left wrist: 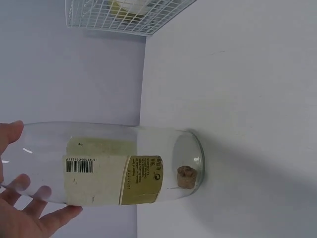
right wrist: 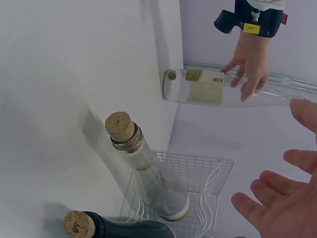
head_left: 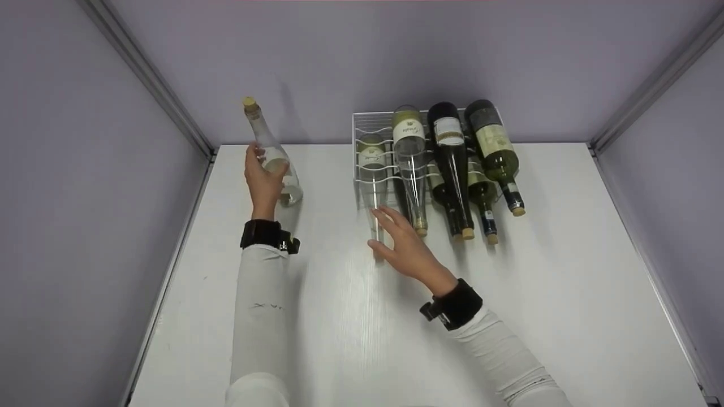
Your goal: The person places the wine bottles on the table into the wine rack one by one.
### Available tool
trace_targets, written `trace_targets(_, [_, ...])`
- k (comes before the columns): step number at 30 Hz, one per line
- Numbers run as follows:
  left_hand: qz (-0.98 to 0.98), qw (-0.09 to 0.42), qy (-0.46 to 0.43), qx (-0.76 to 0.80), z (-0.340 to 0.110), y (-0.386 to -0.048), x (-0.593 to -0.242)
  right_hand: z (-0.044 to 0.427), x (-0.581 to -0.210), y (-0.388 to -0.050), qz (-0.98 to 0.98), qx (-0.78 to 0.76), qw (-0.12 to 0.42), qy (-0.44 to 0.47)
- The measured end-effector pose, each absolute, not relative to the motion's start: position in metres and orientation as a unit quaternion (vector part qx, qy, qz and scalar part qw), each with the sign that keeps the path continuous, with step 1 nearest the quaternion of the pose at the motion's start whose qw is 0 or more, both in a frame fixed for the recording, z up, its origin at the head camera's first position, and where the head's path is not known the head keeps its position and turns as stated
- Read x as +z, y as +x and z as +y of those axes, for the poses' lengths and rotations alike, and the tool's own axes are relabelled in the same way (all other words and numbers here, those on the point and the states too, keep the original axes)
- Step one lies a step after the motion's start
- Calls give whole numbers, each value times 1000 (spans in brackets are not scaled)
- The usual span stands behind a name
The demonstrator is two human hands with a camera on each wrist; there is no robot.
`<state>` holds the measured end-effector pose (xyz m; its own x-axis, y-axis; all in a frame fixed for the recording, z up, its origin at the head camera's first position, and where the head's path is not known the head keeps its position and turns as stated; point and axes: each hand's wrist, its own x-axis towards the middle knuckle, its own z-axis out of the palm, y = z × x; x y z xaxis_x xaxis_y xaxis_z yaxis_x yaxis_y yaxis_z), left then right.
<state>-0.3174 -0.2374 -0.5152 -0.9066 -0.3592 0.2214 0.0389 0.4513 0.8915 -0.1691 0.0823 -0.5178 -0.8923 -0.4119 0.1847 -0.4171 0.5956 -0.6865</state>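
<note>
A clear glass wine bottle (head_left: 266,133) stands nearly upright at the left, corked at the top. My left hand (head_left: 266,181) grips its body, thumb on one side and fingers on the other. The left wrist view shows its cream label (left wrist: 84,181) and a loose cork piece (left wrist: 186,177) inside near the base. The base is at or just above the tabletop; I cannot tell which. My right hand (head_left: 410,251) has its fingers spread and holds nothing. It hovers by the neck of a clear bottle (head_left: 372,186) lying in the white wire rack (head_left: 355,147).
Several more corked bottles lie in the rack in two layers, necks toward me: a clear one (head_left: 408,130), a dark one (head_left: 449,147) and a green one (head_left: 492,135) on top. The rack stands against the back wall (head_left: 317,68) on the white table (head_left: 339,339). Panels close both sides.
</note>
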Motion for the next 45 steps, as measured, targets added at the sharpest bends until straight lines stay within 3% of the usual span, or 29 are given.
trace_targets(15, [-856, 221, 50, -464, -222, -296, -522, 83, -516, -173, -870, 436, 1, 228])
trace_targets(45, [-859, 376, -174, -300, -172, -257, -529, 82, -496, -171, -781, 583, -50, 217])
